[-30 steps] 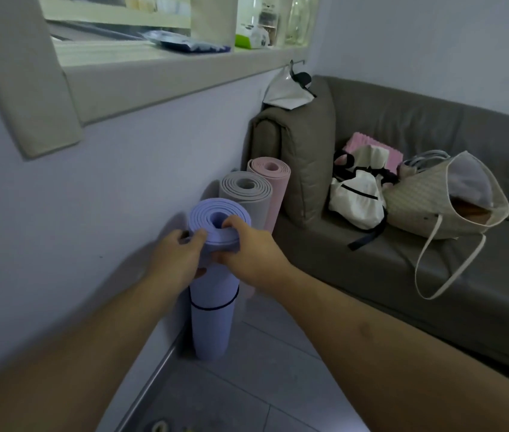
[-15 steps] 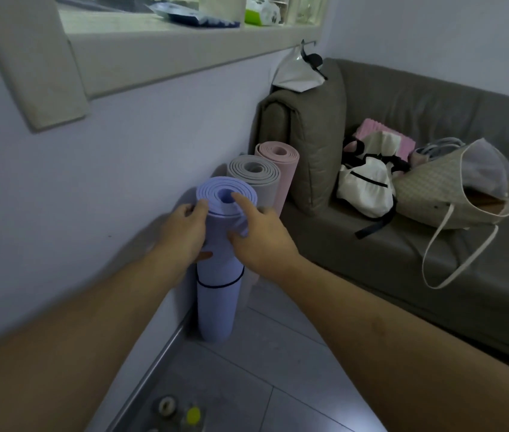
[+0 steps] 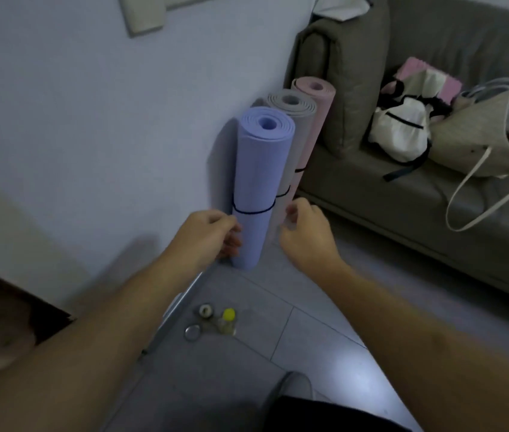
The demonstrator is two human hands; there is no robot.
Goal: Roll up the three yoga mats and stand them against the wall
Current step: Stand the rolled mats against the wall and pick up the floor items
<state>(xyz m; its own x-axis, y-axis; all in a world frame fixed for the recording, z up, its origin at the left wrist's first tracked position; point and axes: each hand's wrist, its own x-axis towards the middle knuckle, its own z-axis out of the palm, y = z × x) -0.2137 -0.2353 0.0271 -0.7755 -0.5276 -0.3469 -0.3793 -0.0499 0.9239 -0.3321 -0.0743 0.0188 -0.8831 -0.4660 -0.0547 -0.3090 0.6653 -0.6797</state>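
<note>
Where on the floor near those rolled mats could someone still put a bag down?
The grey floor tiles between the purple mat and the sofa front look bare. It is crowded along the wall, where purple, grey mat and pink mat stand packed to the sofa arm, and a yellow-capped bottle and small jars sit by the skirting.
</note>
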